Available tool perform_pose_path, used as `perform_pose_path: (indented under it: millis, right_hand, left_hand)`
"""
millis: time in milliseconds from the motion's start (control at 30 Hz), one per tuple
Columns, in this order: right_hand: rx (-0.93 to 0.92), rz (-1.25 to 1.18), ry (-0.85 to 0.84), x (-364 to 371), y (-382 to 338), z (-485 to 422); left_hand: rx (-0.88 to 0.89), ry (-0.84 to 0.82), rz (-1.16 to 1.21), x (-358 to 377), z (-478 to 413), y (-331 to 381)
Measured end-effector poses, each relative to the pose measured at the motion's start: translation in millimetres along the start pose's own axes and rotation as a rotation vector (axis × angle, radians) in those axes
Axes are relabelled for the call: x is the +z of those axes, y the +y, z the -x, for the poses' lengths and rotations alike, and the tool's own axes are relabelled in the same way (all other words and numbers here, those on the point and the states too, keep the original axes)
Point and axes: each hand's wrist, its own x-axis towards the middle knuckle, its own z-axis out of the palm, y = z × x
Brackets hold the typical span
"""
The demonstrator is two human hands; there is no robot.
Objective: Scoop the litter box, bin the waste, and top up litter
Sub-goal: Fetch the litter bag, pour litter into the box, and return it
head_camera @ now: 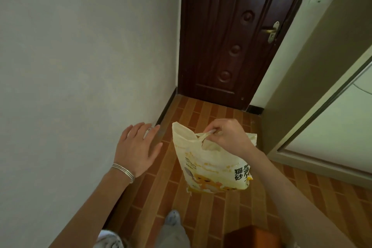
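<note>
A pale yellow bag of cat litter [209, 167] with black lettering and a cartoon cat hangs above the floor in the middle of the view. My right hand [227, 137] grips its cut-out handle at the top, fingers curled through it. My left hand [136, 147], with thin silver bangles at the wrist, is spread open with straight fingers to the left of the bag, close to the white wall and apart from the bag. No litter box, scoop or bin is in view.
A narrow corridor with a brown tiled floor [201, 217] runs to a dark wooden door [231, 36] with a brass handle [269, 31]. White wall on the left, a pale door frame [314, 127] on the right. An orange-brown object [251, 235] sits by my feet.
</note>
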Motion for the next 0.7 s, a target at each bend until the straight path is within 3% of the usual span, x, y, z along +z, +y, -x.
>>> perform_pose_path:
  millis: [333, 700]
  right_hand:
    - [0.010, 0.010, -0.034, -2.9, 40.0, -157.9]
    - [-0.044, 0.000, -0.156, 33.5, 72.2, -293.3]
  left_hand:
    - [-0.006, -0.037, 0.033, 30.1, -139.4, -50.2]
    - [-0.157, -0.101, 0.030, 61.2, -210.7, -102.6]
